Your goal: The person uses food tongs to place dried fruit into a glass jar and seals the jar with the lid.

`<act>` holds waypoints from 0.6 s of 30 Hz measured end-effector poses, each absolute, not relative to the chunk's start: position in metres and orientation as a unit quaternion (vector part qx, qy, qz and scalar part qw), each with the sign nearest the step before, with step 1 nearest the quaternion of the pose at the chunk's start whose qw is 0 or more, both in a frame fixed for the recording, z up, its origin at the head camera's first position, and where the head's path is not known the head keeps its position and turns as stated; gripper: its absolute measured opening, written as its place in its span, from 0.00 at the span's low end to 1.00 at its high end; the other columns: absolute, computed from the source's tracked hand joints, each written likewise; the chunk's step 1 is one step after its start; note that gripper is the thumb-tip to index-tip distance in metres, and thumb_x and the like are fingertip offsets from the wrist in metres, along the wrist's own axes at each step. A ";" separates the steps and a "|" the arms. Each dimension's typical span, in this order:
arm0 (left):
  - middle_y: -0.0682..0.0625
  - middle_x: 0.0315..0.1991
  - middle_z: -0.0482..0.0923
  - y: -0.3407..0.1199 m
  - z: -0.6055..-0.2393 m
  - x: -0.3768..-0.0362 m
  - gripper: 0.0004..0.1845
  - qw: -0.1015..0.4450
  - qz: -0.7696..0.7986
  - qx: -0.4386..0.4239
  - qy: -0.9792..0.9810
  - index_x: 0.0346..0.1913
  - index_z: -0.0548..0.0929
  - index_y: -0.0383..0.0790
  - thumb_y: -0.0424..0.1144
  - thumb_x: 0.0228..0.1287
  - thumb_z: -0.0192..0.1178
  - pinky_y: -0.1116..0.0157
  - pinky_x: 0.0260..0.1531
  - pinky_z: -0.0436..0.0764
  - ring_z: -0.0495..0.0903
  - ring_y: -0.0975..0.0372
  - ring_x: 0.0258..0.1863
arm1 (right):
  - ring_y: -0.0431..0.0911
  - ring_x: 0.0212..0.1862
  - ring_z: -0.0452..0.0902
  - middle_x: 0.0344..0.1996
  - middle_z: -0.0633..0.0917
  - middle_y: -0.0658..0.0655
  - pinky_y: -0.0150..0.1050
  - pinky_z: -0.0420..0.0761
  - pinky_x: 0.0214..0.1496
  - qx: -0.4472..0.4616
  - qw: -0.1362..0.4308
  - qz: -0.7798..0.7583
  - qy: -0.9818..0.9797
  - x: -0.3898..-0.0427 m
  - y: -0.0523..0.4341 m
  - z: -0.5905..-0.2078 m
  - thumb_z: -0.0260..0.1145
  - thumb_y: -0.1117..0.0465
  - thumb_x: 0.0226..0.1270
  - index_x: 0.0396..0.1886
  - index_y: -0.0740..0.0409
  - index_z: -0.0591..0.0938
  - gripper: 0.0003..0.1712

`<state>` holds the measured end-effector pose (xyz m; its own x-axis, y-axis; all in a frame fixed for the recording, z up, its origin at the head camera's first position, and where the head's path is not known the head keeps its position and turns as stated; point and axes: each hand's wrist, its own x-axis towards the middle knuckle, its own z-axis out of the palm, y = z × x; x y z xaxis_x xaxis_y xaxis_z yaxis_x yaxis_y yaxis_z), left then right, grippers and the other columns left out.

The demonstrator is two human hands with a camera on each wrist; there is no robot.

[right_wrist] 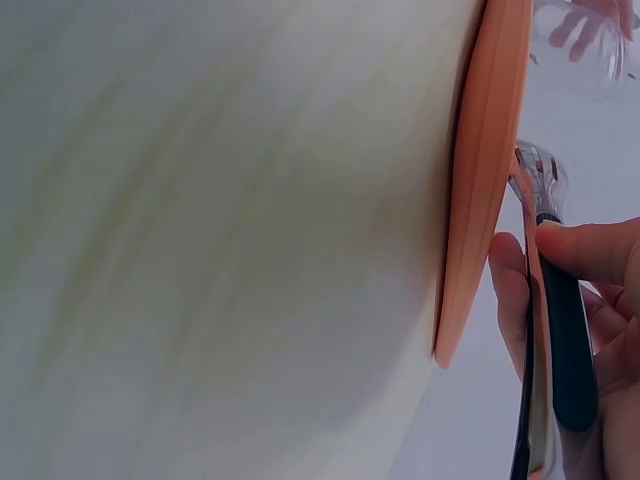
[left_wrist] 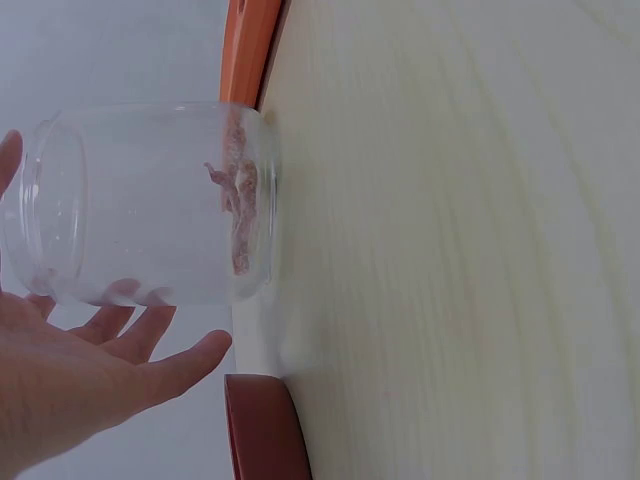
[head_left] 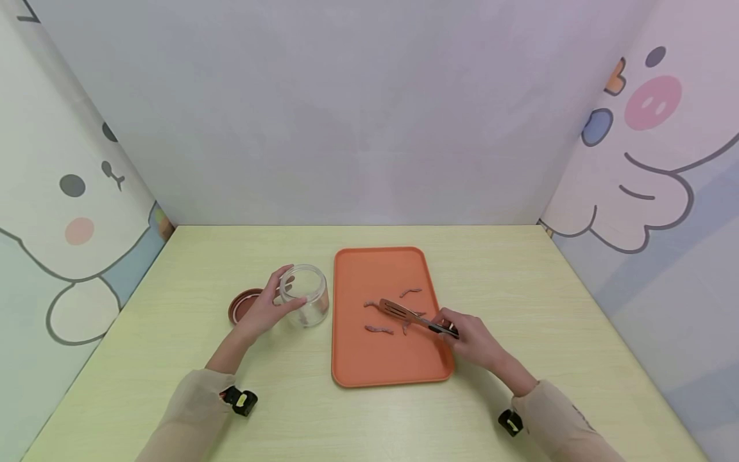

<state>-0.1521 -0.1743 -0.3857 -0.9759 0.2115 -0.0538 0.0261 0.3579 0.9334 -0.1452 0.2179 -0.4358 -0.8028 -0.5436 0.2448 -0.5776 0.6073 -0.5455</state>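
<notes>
Fingers of the right hand are pinching tongs, tips lying over strips on the tray. Left hand is resting loosely open against an upright clear jar on the counter, lid just beside.

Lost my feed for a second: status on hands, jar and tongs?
Left hand touching the clear jar, fingers relaxed. Right hand grips tongs over orange tray. Meat strips on tray. Nothing in the way.
</notes>
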 end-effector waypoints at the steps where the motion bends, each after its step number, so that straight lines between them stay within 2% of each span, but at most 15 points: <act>1: 0.33 0.63 0.50 -0.174 -0.386 -0.152 0.39 0.083 0.562 0.073 0.820 0.67 0.45 0.41 0.41 0.60 0.57 0.45 0.52 0.58 0.49 0.40 0.61 | 0.37 0.19 0.64 0.23 0.77 0.47 0.30 0.65 0.19 0.314 0.028 0.315 -0.895 -0.145 0.218 -0.436 0.62 0.74 0.51 0.35 0.51 0.76 0.15; 12: 0.33 0.63 0.50 -0.175 -0.386 -0.152 0.39 0.080 0.560 0.079 0.821 0.67 0.45 0.41 0.41 0.60 0.57 0.45 0.52 0.59 0.49 0.40 0.61 | 0.36 0.19 0.67 0.22 0.78 0.51 0.31 0.68 0.18 0.308 0.053 0.337 -0.888 -0.147 0.219 -0.431 0.62 0.77 0.49 0.35 0.54 0.76 0.16; 18: 0.33 0.63 0.50 -0.175 -0.386 -0.153 0.39 0.082 0.561 0.077 0.820 0.67 0.45 0.41 0.41 0.59 0.57 0.45 0.52 0.58 0.49 0.40 0.61 | 0.34 0.16 0.67 0.19 0.76 0.47 0.30 0.67 0.15 0.309 0.082 0.340 -0.884 -0.151 0.224 -0.425 0.64 0.77 0.48 0.35 0.55 0.77 0.17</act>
